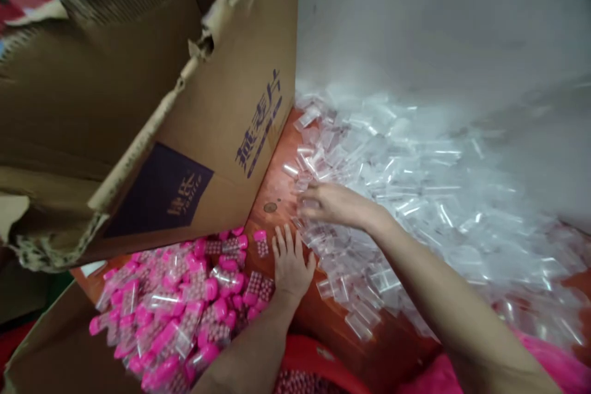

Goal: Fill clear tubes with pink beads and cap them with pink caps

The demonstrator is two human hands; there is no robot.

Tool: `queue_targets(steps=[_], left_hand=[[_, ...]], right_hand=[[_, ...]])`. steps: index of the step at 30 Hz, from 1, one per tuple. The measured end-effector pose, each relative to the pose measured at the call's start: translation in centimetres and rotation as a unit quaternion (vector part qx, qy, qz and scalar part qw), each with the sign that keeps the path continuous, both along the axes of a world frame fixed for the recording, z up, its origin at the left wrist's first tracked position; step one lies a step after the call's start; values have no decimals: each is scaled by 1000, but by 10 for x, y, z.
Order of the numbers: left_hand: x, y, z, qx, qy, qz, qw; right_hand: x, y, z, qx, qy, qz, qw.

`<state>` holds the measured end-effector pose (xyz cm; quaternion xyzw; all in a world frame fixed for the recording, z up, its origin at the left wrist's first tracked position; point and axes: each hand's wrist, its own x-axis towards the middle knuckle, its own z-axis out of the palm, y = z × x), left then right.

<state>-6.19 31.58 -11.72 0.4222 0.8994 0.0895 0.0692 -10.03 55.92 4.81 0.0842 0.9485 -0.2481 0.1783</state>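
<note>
Surface: a glossy red-brown tabletop (337,351) below a grey wall (438,18).
Clear pile: loose clear plastic tubes (429,215) heaped across the right.
Pink pile: pink-capped tubes (175,314) lay lower left, beside a cardboard box (184,154).
Left hand: the left hand (290,265) was spread flat between the piles.
Right hand: the right hand (335,206) curled over the clear tubes; any pinch was hidden.

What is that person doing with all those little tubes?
The person's right hand is touching a big heap of clear plastic tubes on a red-orange table. The left hand rests on the table, right beside a pile of pink-capped tubes. A cardboard box stands next to them.
</note>
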Motion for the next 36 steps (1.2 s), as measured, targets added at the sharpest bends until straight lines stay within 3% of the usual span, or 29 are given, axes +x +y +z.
queue_targets(steps=[2, 5, 8, 11, 16, 21, 24, 28, 32, 34, 36], left_hand=[[2, 2, -1, 9, 11, 6, 1000], [4, 3, -4, 16, 17, 10, 1000], [5, 2, -10, 22, 24, 7, 999], [6, -1, -18, 33, 40, -1, 999], [6, -4, -24, 42, 62, -9, 997], [5, -2, -21, 47, 68, -9, 997], [5, -1, -18, 51, 65, -5, 997], [4, -1, -13, 41, 50, -5, 998], [2, 0, -8, 16, 17, -4, 1000], [1, 0, -6, 1, 6, -4, 1000], [1, 1, -3, -17, 0, -6, 1000]], right_hand=[[-34, 33, 0, 40, 4, -102, 994], [-94, 86, -16, 205, 59, -219, 952], [-147, 126, -44, 252, 113, -204, 939], [-183, 148, -71, 258, 126, -186, 940], [-203, 160, -100, 250, 143, -228, 930], [-192, 165, -93, 221, 106, -261, 934], [-171, 162, -78, 223, 49, -220, 948], [-114, 147, -63, 221, -10, -138, 965], [-47, 125, -56, 169, -26, -137, 976], [-19, 117, -55, 135, 52, -168, 975], [1, 113, -53, 97, 188, -217, 953]])
